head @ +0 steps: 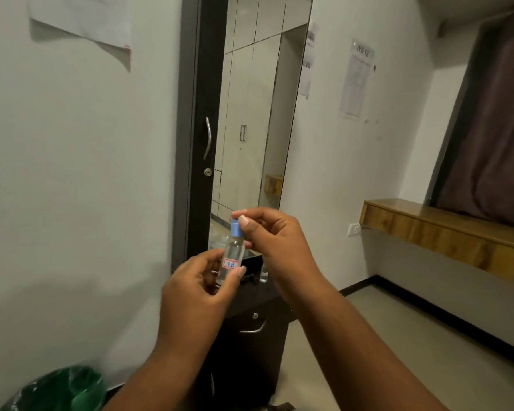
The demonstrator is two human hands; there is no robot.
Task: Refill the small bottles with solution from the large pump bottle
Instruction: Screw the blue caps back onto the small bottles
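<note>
White wall notice "WS 12", small bottle label "18", blue cap

Two hands, left and right; one clear small bottle with one blue cap; one small vial on the counter; one green bin; one mirror; two wall papers.
</note>
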